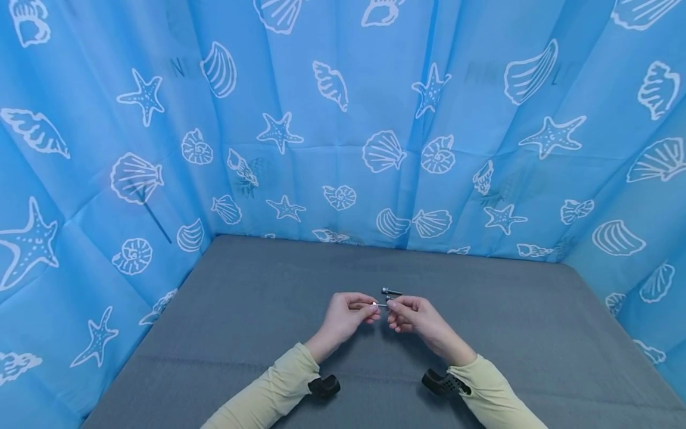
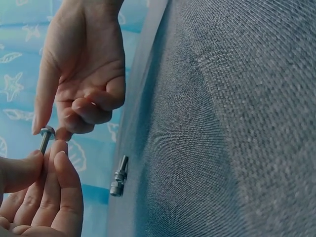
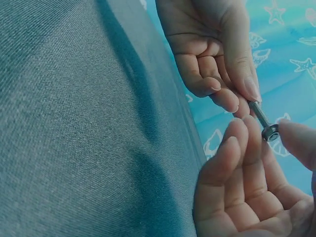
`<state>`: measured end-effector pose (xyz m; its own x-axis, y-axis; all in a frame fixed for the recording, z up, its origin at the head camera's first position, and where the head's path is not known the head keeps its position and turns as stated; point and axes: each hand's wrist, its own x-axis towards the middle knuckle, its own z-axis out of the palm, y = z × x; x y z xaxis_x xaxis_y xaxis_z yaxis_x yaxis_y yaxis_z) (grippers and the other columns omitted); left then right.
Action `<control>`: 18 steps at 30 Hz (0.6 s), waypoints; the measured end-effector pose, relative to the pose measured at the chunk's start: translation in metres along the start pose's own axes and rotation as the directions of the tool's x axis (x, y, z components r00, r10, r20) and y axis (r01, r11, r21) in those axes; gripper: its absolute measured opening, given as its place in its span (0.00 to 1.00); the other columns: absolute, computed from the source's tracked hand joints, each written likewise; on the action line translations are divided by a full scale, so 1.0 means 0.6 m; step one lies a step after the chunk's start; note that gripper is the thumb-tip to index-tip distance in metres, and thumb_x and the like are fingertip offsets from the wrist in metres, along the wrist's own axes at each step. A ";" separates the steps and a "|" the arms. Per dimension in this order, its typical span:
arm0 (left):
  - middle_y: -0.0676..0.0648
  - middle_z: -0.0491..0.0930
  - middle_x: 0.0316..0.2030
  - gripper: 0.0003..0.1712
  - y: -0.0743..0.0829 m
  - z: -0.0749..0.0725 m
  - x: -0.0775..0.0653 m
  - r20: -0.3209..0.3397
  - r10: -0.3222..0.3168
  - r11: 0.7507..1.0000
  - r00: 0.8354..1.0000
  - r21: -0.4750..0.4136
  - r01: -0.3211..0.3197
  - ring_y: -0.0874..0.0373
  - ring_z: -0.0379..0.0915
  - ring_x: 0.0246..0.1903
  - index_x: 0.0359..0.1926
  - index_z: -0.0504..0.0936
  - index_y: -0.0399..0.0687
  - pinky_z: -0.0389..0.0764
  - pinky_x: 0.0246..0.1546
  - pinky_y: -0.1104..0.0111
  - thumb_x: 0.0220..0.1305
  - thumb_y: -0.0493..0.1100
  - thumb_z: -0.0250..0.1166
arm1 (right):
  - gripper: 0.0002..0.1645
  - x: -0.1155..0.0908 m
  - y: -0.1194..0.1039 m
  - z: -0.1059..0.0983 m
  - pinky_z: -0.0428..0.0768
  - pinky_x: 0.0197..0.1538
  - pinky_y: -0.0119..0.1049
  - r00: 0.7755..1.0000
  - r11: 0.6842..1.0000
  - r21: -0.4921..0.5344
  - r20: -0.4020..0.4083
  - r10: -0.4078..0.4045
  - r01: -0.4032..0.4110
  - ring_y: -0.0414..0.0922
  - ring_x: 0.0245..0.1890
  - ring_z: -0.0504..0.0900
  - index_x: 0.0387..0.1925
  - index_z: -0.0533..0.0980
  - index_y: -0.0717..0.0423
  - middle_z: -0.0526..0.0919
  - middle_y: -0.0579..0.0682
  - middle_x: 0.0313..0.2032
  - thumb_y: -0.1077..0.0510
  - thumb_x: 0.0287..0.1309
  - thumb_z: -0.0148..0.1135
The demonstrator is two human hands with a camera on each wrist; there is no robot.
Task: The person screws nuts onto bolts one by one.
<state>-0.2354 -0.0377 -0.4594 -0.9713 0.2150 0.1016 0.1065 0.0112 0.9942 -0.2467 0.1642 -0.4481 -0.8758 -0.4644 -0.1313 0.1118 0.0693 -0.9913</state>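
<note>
A small metal bolt (image 3: 262, 116) spans the gap between both hands, its threaded shank bare in the right wrist view. My left hand (image 1: 349, 316) pinches one end of the shank between thumb and fingers. At the other end, which carries a wider dark ring with a hollow centre, the thumb and index finger of my right hand (image 1: 417, 316) grip from either side. The right hand's other fingers curl loosely below. Just beyond the fingertips, a second bolt (image 2: 119, 177) with a cylindrical head and a ring on its shank lies on the table.
The grey cloth-covered table (image 1: 257, 286) stretches out on all sides of the hands. Behind and beside it hangs a blue curtain (image 1: 343, 173) printed with white shells and starfish. Black wrist-worn devices (image 1: 324, 387) sit under both forearms, close over the cloth.
</note>
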 end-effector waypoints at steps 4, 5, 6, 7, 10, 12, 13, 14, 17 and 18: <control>0.42 0.85 0.31 0.07 -0.006 -0.001 0.002 -0.002 0.001 1.000 1.000 -0.010 -0.001 0.53 0.84 0.33 0.41 0.83 0.32 0.83 0.37 0.53 0.63 0.33 0.63 | 0.26 0.001 0.003 0.000 0.82 0.39 0.37 1.000 0.999 0.045 -0.007 0.015 -0.014 0.41 0.32 0.81 0.51 0.69 0.71 0.80 0.52 0.33 0.49 0.69 0.53; 0.42 0.85 0.32 0.08 -0.005 -0.002 0.002 -0.001 0.002 1.000 1.000 -0.014 -0.002 0.52 0.84 0.33 0.41 0.83 0.32 0.83 0.38 0.53 0.63 0.33 0.63 | 0.26 0.001 0.004 -0.001 0.82 0.41 0.38 1.000 0.998 0.062 -0.008 0.007 -0.006 0.42 0.33 0.81 0.53 0.67 0.71 0.81 0.52 0.34 0.51 0.69 0.53; 0.41 0.85 0.32 0.08 -0.004 -0.002 0.002 0.001 0.005 1.000 1.000 -0.018 -0.005 0.52 0.84 0.33 0.41 0.83 0.31 0.83 0.38 0.53 0.63 0.33 0.63 | 0.25 0.001 0.005 -0.002 0.82 0.42 0.39 1.000 0.997 0.074 -0.006 -0.008 0.008 0.42 0.34 0.82 0.55 0.66 0.72 0.81 0.52 0.35 0.53 0.69 0.54; 0.41 0.85 0.32 0.09 -0.004 -0.003 0.002 0.003 0.006 1.000 1.000 -0.020 -0.006 0.52 0.84 0.33 0.42 0.83 0.30 0.83 0.38 0.53 0.63 0.33 0.63 | 0.25 0.000 0.006 -0.003 0.82 0.43 0.40 1.000 0.996 0.080 -0.003 -0.024 0.024 0.43 0.36 0.82 0.56 0.65 0.72 0.81 0.53 0.36 0.55 0.69 0.55; 0.40 0.85 0.32 0.09 -0.003 -0.004 0.001 0.005 0.011 0.999 1.000 -0.034 -0.010 0.52 0.84 0.33 0.42 0.82 0.29 0.83 0.38 0.53 0.63 0.33 0.63 | 0.24 -0.001 0.008 -0.005 0.81 0.48 0.44 0.998 0.994 0.085 0.013 -0.069 0.068 0.43 0.38 0.83 0.56 0.63 0.73 0.82 0.53 0.38 0.61 0.66 0.57; 0.40 0.85 0.32 0.09 -0.004 -0.003 0.001 0.005 0.006 0.999 1.000 -0.036 -0.006 0.52 0.84 0.33 0.42 0.82 0.29 0.83 0.38 0.53 0.63 0.33 0.63 | 0.23 -0.001 0.009 -0.006 0.81 0.48 0.45 0.996 0.994 0.074 0.021 -0.085 0.083 0.43 0.38 0.83 0.55 0.64 0.74 0.82 0.54 0.39 0.62 0.65 0.58; 0.40 0.85 0.32 0.09 -0.004 -0.003 0.002 0.004 0.002 0.999 1.000 -0.035 -0.001 0.52 0.84 0.33 0.42 0.83 0.30 0.83 0.38 0.53 0.63 0.33 0.63 | 0.23 -0.001 0.009 -0.006 0.81 0.48 0.44 0.996 0.994 0.066 0.020 -0.084 0.083 0.43 0.38 0.83 0.54 0.65 0.75 0.82 0.55 0.39 0.62 0.65 0.58; 0.40 0.85 0.32 0.09 -0.004 -0.003 0.002 0.004 0.000 0.999 1.000 -0.034 0.000 0.52 0.84 0.33 0.42 0.83 0.30 0.83 0.38 0.53 0.63 0.33 0.63 | 0.23 -0.001 0.009 -0.006 0.82 0.47 0.44 0.997 0.995 0.058 0.015 -0.079 0.078 0.42 0.37 0.82 0.53 0.66 0.75 0.82 0.55 0.38 0.61 0.66 0.58; 0.41 0.85 0.32 0.09 -0.005 -0.002 0.002 0.001 -0.005 1.000 1.000 -0.029 0.005 0.51 0.84 0.33 0.41 0.83 0.31 0.82 0.38 0.52 0.63 0.34 0.64 | 0.26 0.001 0.008 -0.004 0.83 0.44 0.41 0.999 0.998 0.023 -0.002 -0.051 0.051 0.42 0.35 0.82 0.53 0.67 0.77 0.82 0.55 0.36 0.56 0.67 0.58; 0.40 0.85 0.32 0.09 -0.004 -0.001 0.002 0.001 -0.004 1.000 1.000 -0.030 0.004 0.51 0.84 0.33 0.41 0.83 0.31 0.82 0.38 0.52 0.63 0.34 0.64 | 0.27 0.002 0.008 -0.003 0.83 0.43 0.40 0.999 0.999 0.012 -0.008 -0.040 0.040 0.42 0.34 0.82 0.53 0.68 0.77 0.82 0.55 0.35 0.54 0.67 0.57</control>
<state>-0.2368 -0.0384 -0.4619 -0.9715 0.2158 0.0979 0.0963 -0.0178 0.9952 -0.2479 0.1654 -0.4528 -0.8832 -0.4601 -0.0911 0.0820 0.0398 -0.9958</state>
